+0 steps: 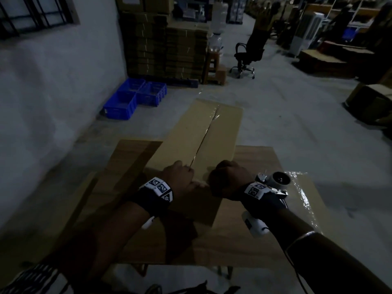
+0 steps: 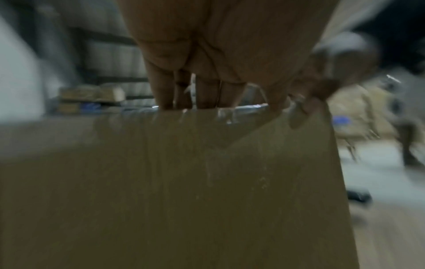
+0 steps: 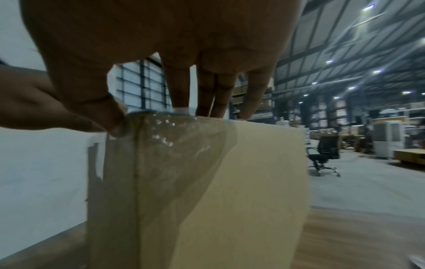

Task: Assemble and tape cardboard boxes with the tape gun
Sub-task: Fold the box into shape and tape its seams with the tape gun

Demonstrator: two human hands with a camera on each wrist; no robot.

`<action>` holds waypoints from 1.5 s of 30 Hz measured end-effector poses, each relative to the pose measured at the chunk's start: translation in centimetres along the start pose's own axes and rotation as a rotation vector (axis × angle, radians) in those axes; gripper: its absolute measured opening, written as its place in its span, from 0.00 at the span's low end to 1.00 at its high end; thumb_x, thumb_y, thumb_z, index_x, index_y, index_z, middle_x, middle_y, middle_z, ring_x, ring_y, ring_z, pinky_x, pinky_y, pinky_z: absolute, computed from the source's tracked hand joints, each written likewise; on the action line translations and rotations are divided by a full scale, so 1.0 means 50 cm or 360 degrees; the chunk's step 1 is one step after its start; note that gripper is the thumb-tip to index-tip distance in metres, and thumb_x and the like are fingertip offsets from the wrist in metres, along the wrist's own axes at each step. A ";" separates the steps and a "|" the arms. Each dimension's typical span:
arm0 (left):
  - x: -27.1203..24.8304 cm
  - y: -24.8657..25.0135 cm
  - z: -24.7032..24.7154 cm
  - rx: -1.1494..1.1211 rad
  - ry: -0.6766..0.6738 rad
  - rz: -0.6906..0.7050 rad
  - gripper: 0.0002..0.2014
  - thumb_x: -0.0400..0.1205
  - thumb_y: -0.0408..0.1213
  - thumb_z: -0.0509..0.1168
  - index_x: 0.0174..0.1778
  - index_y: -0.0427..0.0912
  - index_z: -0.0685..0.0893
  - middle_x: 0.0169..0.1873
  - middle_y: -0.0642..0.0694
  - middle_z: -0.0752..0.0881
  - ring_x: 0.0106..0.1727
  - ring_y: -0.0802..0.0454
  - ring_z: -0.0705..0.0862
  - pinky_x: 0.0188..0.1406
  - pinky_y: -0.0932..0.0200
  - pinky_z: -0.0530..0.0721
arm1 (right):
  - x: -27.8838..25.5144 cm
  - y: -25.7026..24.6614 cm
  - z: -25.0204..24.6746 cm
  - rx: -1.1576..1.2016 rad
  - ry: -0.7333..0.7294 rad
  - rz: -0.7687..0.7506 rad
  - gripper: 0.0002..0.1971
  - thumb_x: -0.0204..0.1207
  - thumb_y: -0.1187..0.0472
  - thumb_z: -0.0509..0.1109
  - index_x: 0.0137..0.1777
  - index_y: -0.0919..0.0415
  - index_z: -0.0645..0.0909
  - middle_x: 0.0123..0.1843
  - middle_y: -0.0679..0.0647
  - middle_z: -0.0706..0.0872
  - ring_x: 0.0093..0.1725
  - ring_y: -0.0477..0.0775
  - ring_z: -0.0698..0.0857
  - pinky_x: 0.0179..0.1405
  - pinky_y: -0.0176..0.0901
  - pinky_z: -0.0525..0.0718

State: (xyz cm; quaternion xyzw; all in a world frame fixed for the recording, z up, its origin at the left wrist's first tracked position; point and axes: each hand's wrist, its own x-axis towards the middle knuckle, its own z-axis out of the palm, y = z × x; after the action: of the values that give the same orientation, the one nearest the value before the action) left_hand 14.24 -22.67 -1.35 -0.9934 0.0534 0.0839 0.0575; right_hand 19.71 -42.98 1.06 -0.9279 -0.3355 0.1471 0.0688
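A long cardboard box (image 1: 201, 132) lies on the wooden table (image 1: 254, 230), its top seam running away from me with clear tape (image 3: 170, 138) folded over the near end. My left hand (image 1: 180, 177) grips the near top edge left of the seam, fingers over the top and thumb on the end face (image 2: 161, 182). My right hand (image 1: 229, 179) grips the same edge right of the seam, its thumb (image 3: 115, 116) pressing the tape on the end face (image 3: 241, 182). The tape gun (image 1: 277, 180) lies on the table just right of my right wrist, held by neither hand.
A flat cardboard sheet (image 1: 127, 162) lies under the box at the left. Shiny clear film (image 1: 303, 198) sits on the table's right side. On the floor beyond are blue crates (image 1: 135, 98), stacked flat cartons (image 1: 165, 45) and an office chair (image 1: 248, 54).
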 end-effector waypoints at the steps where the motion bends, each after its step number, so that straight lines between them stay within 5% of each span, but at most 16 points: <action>1: 0.003 0.009 -0.003 -0.0009 0.0016 -0.0014 0.35 0.80 0.70 0.49 0.69 0.44 0.75 0.64 0.45 0.81 0.64 0.42 0.73 0.58 0.47 0.78 | -0.009 0.015 0.002 0.0033 0.0035 0.0000 0.22 0.65 0.36 0.75 0.59 0.38 0.89 0.67 0.46 0.80 0.67 0.55 0.79 0.61 0.56 0.85; 5: 0.019 0.047 -0.011 -0.0077 -0.0012 -0.0103 0.41 0.73 0.77 0.45 0.62 0.46 0.79 0.59 0.47 0.84 0.59 0.43 0.77 0.62 0.43 0.77 | -0.036 0.055 0.016 0.0204 0.0198 0.0036 0.19 0.64 0.37 0.72 0.51 0.44 0.90 0.65 0.51 0.82 0.65 0.57 0.82 0.58 0.56 0.86; 9: 0.026 0.059 -0.021 -0.0191 0.0014 -0.0185 0.36 0.77 0.72 0.54 0.67 0.46 0.79 0.62 0.46 0.82 0.65 0.41 0.74 0.63 0.45 0.77 | -0.041 0.084 0.051 0.0280 0.0416 0.0107 0.21 0.73 0.44 0.79 0.64 0.50 0.88 0.61 0.52 0.72 0.56 0.57 0.78 0.58 0.47 0.82; 18: 0.028 0.076 -0.039 -0.0257 0.0037 -0.0282 0.38 0.77 0.72 0.55 0.74 0.46 0.75 0.67 0.45 0.81 0.71 0.41 0.71 0.64 0.48 0.75 | -0.046 0.122 0.092 0.0681 0.0708 0.0109 0.20 0.71 0.63 0.84 0.63 0.61 0.89 0.56 0.52 0.77 0.43 0.54 0.86 0.50 0.51 0.90; 22: 0.041 0.081 -0.033 -0.0235 0.0057 -0.0263 0.38 0.77 0.72 0.55 0.71 0.45 0.78 0.63 0.44 0.83 0.67 0.41 0.74 0.59 0.50 0.77 | -0.052 0.139 0.096 0.0987 0.0769 0.0246 0.23 0.69 0.71 0.84 0.65 0.67 0.86 0.59 0.54 0.80 0.49 0.56 0.91 0.48 0.32 0.89; 25: 0.055 0.093 -0.031 -0.0233 0.0071 -0.0288 0.38 0.77 0.73 0.55 0.68 0.44 0.79 0.61 0.44 0.84 0.66 0.41 0.75 0.58 0.49 0.78 | -0.049 0.147 0.091 0.1050 0.0778 0.0372 0.23 0.67 0.69 0.85 0.62 0.62 0.87 0.49 0.53 0.86 0.45 0.54 0.91 0.49 0.47 0.91; 28: 0.068 0.101 -0.032 -0.0205 0.0075 -0.0289 0.37 0.77 0.73 0.55 0.65 0.44 0.81 0.57 0.43 0.85 0.63 0.42 0.76 0.55 0.50 0.78 | -0.043 0.150 0.089 0.1065 0.0813 0.0458 0.23 0.67 0.66 0.86 0.62 0.57 0.85 0.41 0.49 0.88 0.45 0.54 0.91 0.50 0.48 0.90; 37: 0.078 0.102 -0.023 -0.0192 0.0062 -0.0307 0.38 0.77 0.73 0.54 0.67 0.44 0.79 0.62 0.45 0.84 0.65 0.42 0.75 0.56 0.50 0.78 | -0.072 0.160 0.105 0.1256 0.0798 0.0291 0.22 0.74 0.74 0.78 0.67 0.60 0.86 0.47 0.50 0.91 0.49 0.50 0.92 0.59 0.56 0.91; 42: 0.071 0.107 -0.025 -0.0127 0.0075 -0.0301 0.37 0.79 0.71 0.52 0.70 0.42 0.77 0.65 0.44 0.82 0.66 0.41 0.74 0.56 0.50 0.78 | -0.063 0.158 0.087 0.1133 0.0747 0.0314 0.17 0.75 0.71 0.79 0.60 0.53 0.88 0.43 0.46 0.90 0.47 0.49 0.92 0.53 0.45 0.90; 45: 0.070 0.111 -0.025 -0.0095 0.0092 -0.0304 0.37 0.80 0.70 0.51 0.71 0.43 0.76 0.67 0.44 0.80 0.66 0.42 0.74 0.57 0.50 0.77 | -0.064 0.154 0.075 0.1046 0.0698 0.0320 0.17 0.75 0.71 0.79 0.61 0.58 0.86 0.42 0.49 0.89 0.43 0.49 0.90 0.39 0.24 0.84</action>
State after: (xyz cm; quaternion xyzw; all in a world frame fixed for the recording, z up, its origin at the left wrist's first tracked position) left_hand 17.23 -28.64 -1.33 -0.9972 -0.0423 0.0509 0.0340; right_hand 20.83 -50.81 -3.51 -0.8941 -0.1557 0.0510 0.4169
